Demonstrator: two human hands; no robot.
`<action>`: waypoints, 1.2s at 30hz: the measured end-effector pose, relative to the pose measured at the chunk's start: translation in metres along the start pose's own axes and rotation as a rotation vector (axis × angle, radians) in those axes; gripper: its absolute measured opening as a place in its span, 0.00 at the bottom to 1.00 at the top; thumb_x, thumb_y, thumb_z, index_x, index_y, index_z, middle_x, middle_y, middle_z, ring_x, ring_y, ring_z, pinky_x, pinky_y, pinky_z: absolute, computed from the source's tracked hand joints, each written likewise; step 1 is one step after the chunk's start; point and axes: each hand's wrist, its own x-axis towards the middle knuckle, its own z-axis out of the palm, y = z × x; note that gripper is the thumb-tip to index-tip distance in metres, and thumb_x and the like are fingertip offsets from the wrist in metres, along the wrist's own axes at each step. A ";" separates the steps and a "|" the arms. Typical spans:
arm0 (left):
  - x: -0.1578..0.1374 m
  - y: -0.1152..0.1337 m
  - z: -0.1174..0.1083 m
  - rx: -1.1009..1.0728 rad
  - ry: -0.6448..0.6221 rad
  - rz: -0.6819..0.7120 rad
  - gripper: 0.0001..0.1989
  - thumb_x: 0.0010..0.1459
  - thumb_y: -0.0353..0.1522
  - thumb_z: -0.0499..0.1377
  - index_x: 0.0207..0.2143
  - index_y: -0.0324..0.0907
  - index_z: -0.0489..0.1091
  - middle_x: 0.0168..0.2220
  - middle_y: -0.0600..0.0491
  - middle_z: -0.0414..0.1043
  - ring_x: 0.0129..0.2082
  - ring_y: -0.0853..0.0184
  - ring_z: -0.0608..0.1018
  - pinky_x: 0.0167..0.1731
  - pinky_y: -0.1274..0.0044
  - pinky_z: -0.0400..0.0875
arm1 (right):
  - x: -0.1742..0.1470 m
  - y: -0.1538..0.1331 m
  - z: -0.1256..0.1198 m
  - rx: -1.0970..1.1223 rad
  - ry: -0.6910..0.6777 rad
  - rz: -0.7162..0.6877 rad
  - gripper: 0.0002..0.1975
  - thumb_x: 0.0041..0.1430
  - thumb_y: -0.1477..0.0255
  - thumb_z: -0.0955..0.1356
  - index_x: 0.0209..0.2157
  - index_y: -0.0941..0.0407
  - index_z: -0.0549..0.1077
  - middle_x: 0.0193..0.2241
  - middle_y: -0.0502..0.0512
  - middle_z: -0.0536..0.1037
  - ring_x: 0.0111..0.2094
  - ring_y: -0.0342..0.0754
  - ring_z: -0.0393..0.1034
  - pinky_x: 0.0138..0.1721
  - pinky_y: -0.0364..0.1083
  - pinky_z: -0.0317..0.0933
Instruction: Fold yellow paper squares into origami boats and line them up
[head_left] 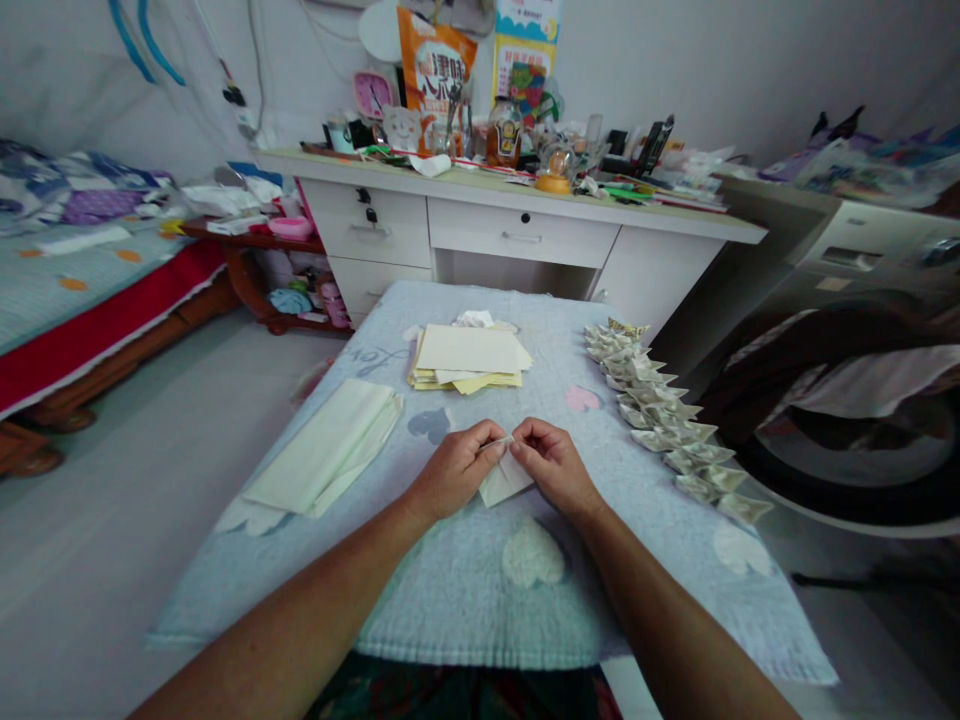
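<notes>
A small folded sheet of pale paper (501,480) is held between my two hands, just above the cloth-covered table. My left hand (466,460) pinches its upper left edge between thumb and fingers. At the upper right edge, my right hand (551,462) pinches it too, with the fingertips of both hands almost meeting. Beyond them lies a stack of cream and yellow paper sheets (469,352). To the left is a folded bundle of pale greenish-white paper (330,445). Several folded paper pieces with pointed ends (652,395) stand in a row on the right.
A blue patterned cloth (450,590) covers the table. Behind it stands a white desk (517,225) crowded with jars, a pink clock (373,95) and an orange bag (435,75). A washing machine (862,260) is at the right, a bed (82,290) at the left.
</notes>
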 end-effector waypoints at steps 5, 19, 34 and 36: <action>0.000 -0.001 0.001 -0.006 -0.014 0.005 0.12 0.64 0.38 0.50 0.33 0.40 0.68 0.26 0.57 0.66 0.28 0.70 0.69 0.29 0.80 0.61 | 0.001 0.004 0.000 0.027 0.000 0.016 0.14 0.54 0.60 0.70 0.27 0.56 0.68 0.21 0.46 0.63 0.23 0.40 0.55 0.24 0.40 0.50; 0.000 0.001 0.000 0.064 -0.050 0.022 0.11 0.64 0.35 0.50 0.33 0.40 0.67 0.26 0.58 0.65 0.28 0.71 0.70 0.30 0.80 0.60 | 0.000 0.002 -0.001 0.073 -0.059 0.036 0.15 0.55 0.59 0.70 0.26 0.57 0.68 0.20 0.45 0.62 0.22 0.39 0.53 0.23 0.40 0.48; 0.001 -0.004 0.002 -0.015 -0.028 -0.037 0.10 0.62 0.35 0.51 0.30 0.40 0.64 0.24 0.59 0.62 0.26 0.73 0.66 0.27 0.81 0.59 | -0.001 0.003 -0.002 0.013 -0.029 0.057 0.16 0.61 0.60 0.64 0.25 0.57 0.65 0.18 0.44 0.58 0.21 0.39 0.51 0.22 0.40 0.46; 0.001 -0.006 0.002 -0.036 -0.014 -0.054 0.10 0.62 0.36 0.52 0.31 0.40 0.65 0.25 0.59 0.63 0.26 0.73 0.67 0.27 0.81 0.59 | 0.000 0.003 -0.003 0.022 -0.048 0.061 0.15 0.60 0.60 0.65 0.26 0.57 0.66 0.19 0.44 0.60 0.21 0.39 0.52 0.22 0.40 0.47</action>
